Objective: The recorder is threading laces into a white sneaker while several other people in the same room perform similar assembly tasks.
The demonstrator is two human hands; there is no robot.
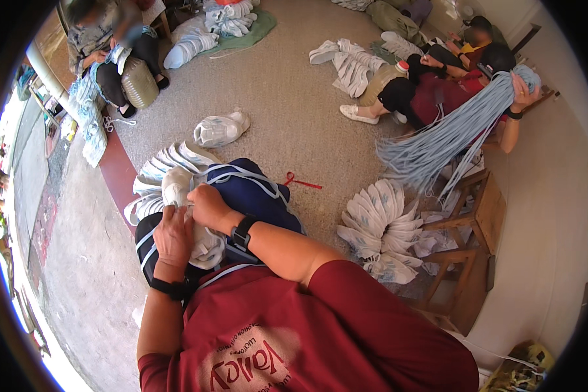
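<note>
A white sneaker (175, 185) rests on my lap, its toe pointing away from me and its heel close to my belly. My left hand (174, 236) closes on the near side of it, fingertips pressed together over the middle of the upper. Beside it, my right hand (210, 208) is pinched at the same spot; what lies between its fingers is hidden. Light blue shoelaces (255, 178) drape across my dark-clad right thigh. Beyond my knees stands a curved row of white shoe uppers (173, 160).
A loose white shoe (221, 129) lies on the floor ahead. At right, shoe uppers (382, 225) are fanned near a wooden stool (473, 212). A co-worker's hand (522, 95) lifts a bundle of light blue laces (451, 134). Another person sits far left beside a plastic jug (139, 83).
</note>
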